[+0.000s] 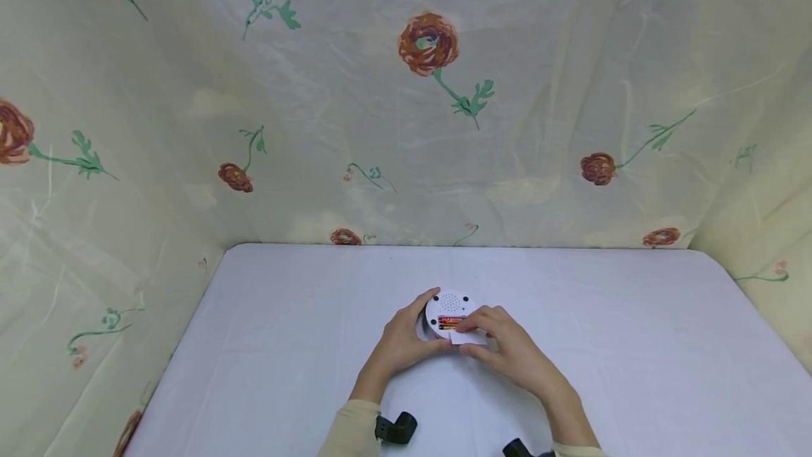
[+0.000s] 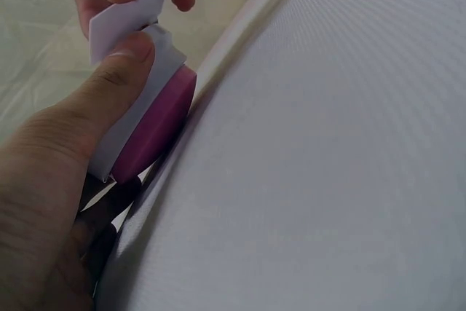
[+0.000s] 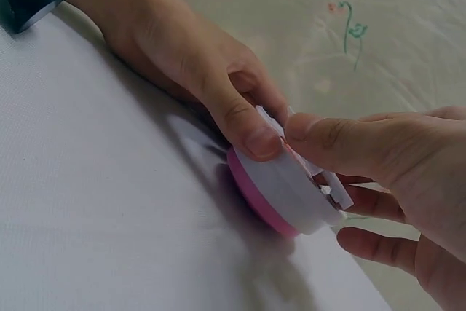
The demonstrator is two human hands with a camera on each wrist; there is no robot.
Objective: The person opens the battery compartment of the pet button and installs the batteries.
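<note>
My left hand (image 1: pixel 404 338) grips a round device (image 1: pixel 450 301) by its edge, thumb at the near side and fingers round the far side. The device's white back faces up, with small speaker holes and dark round feet. Batteries (image 1: pixel 449 321) with red-orange wrapping lie in its open compartment. A pink band (image 2: pixel 156 129) runs round the underside, close to the table. Between thumb and fingers, my right hand (image 1: pixel 510 348) pinches a flat white battery cover (image 1: pixel 468 338) over the compartment's near right side. Right fingers hide part of the batteries.
A white cloth covers the table (image 1: pixel 285 316). Behind it and at both sides hangs a pale flowered curtain (image 1: pixel 507 182). A black wrist camera (image 1: pixel 396 429) is strapped to the left wrist, and another (image 1: pixel 520 448) shows at the right wrist.
</note>
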